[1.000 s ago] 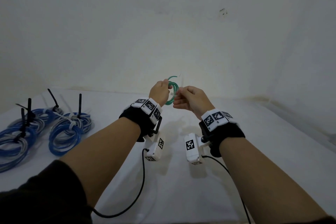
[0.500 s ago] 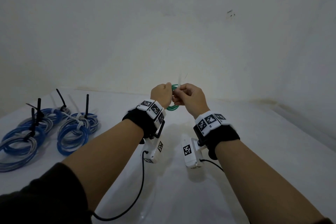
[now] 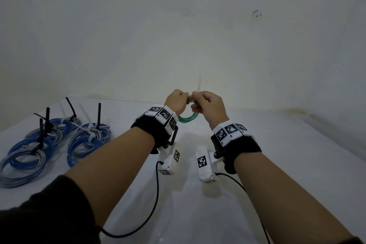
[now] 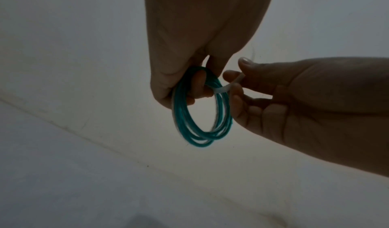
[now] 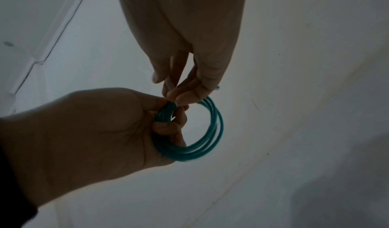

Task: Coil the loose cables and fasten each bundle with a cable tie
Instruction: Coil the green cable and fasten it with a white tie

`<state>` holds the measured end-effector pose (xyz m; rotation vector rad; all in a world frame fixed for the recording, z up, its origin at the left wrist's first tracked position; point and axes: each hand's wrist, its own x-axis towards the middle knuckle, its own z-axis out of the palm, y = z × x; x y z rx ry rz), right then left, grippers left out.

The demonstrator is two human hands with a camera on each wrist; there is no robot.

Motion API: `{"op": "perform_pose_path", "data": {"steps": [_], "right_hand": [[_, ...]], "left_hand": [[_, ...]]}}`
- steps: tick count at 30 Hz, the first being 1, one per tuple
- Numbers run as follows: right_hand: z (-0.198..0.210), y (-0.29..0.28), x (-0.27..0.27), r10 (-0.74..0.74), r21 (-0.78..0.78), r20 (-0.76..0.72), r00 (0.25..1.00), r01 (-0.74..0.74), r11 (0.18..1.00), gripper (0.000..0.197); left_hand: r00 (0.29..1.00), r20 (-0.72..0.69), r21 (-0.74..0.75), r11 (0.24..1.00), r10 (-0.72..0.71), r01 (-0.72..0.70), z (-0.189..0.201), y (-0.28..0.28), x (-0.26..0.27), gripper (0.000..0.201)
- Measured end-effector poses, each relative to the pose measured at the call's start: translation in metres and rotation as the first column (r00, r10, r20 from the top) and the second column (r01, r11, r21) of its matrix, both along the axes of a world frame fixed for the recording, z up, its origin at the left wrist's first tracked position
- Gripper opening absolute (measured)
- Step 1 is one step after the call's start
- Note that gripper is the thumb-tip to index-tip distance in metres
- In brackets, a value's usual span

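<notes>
A small coil of green cable (image 3: 187, 118) hangs in the air between my two hands, above the white table. My left hand (image 3: 176, 99) grips the top of the green coil (image 4: 185, 113), fingers curled round its strands. My right hand (image 3: 206, 103) pinches a white cable tie (image 4: 224, 88) that wraps round the coil's top; the tie's thin tail (image 3: 199, 83) sticks up above my fingers. In the right wrist view the green coil (image 5: 212, 131) hangs below both hands, and the right fingertips (image 5: 179, 97) pinch just at its top.
Several blue and grey cable coils (image 3: 57, 140) lie at the left of the white table (image 3: 297, 154), each bound with black or white ties whose tails stick up. A pale wall stands close behind. Black leads hang from my wrist cameras.
Both hands have come closer together and dropped a little. The coil has swung from upright between the hands to hanging beneath them. The tie's tail now stands up above my right fingers.
</notes>
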<state>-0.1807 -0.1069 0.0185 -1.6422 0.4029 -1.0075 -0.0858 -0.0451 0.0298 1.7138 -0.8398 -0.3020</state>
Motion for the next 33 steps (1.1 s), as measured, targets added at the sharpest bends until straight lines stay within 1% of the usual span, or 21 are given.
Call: {"op": "perform_pose_path", "data": {"steps": [3, 5, 8, 11, 13, 15, 17, 18, 23, 26, 28, 29, 31, 33], "right_hand": [[0.001, -0.001, 0.002, 0.009, 0.049, 0.065, 0.998, -0.012, 0.999, 0.009], [0.002, 0.000, 0.002, 0.036, 0.081, 0.110, 0.993, -0.046, 0.996, 0.004], [0.001, 0.000, 0.002, 0.086, 0.147, 0.170, 0.982, -0.111, 0.983, 0.008], [-0.001, -0.001, 0.002, 0.134, 0.197, 0.208, 0.969, -0.176, 0.964, 0.018], [-0.001, -0.002, 0.002, 0.137, 0.197, 0.198, 0.970, -0.177, 0.964, 0.020], [-0.002, -0.002, 0.003, 0.124, 0.189, 0.173, 0.977, -0.157, 0.969, 0.018], [-0.002, -0.003, 0.005, 0.107, 0.184, 0.153, 0.982, -0.135, 0.974, 0.007], [-0.002, -0.003, 0.005, 0.099, 0.181, 0.147, 0.984, -0.125, 0.975, 0.005], [0.000, -0.004, 0.007, 0.077, 0.190, 0.127, 0.989, -0.100, 0.977, 0.012], [0.001, -0.003, 0.008, 0.122, 0.225, 0.119, 0.985, -0.147, 0.963, 0.014], [0.001, -0.003, 0.008, 0.154, 0.244, 0.125, 0.980, -0.181, 0.953, 0.014], [0.000, -0.002, 0.008, 0.162, 0.243, 0.126, 0.979, -0.189, 0.951, 0.016], [-0.001, -0.002, 0.009, 0.165, 0.230, 0.116, 0.979, -0.188, 0.955, 0.023], [-0.003, -0.001, 0.010, 0.159, 0.222, 0.101, 0.982, -0.178, 0.959, 0.022]], "left_hand": [[1.000, 0.001, -0.027, 1.000, -0.014, 0.014, -0.002, -0.001, 0.003, 0.025], [1.000, 0.001, -0.058, 0.998, -0.007, 0.007, -0.004, -0.001, 0.005, 0.026], [0.998, -0.054, -0.137, 0.990, -0.030, 0.023, -0.005, 0.001, 0.006, 0.019], [0.997, -0.071, -0.195, 0.981, -0.033, 0.019, -0.005, 0.002, 0.006, 0.025], [0.998, -0.051, -0.220, 0.975, -0.039, 0.027, -0.006, 0.001, 0.007, 0.023], [0.999, -0.028, -0.229, 0.973, -0.031, 0.023, -0.006, -0.001, 0.008, 0.020], [1.000, -0.006, -0.228, 0.974, -0.008, 0.006, -0.008, -0.003, 0.009, 0.019], [1.000, 0.000, -0.232, 0.973, 0.005, -0.005, -0.008, -0.004, 0.009, 0.019], [0.997, 0.035, -0.262, 0.963, 0.073, -0.062, -0.013, -0.008, 0.012, 0.016], [0.994, 0.050, -0.288, 0.954, 0.098, -0.080, -0.016, -0.009, 0.016, 0.014], [0.995, 0.048, -0.308, 0.949, 0.093, -0.074, -0.016, -0.009, 0.018, 0.006], [0.995, 0.052, -0.318, 0.946, 0.089, -0.068, -0.015, -0.008, 0.018, 0.005], [0.994, 0.068, -0.340, 0.938, 0.090, -0.061, -0.016, -0.008, 0.019, 0.014], [0.993, 0.074, -0.346, 0.936, 0.088, -0.057, -0.016, -0.007, 0.020, 0.013]]}}
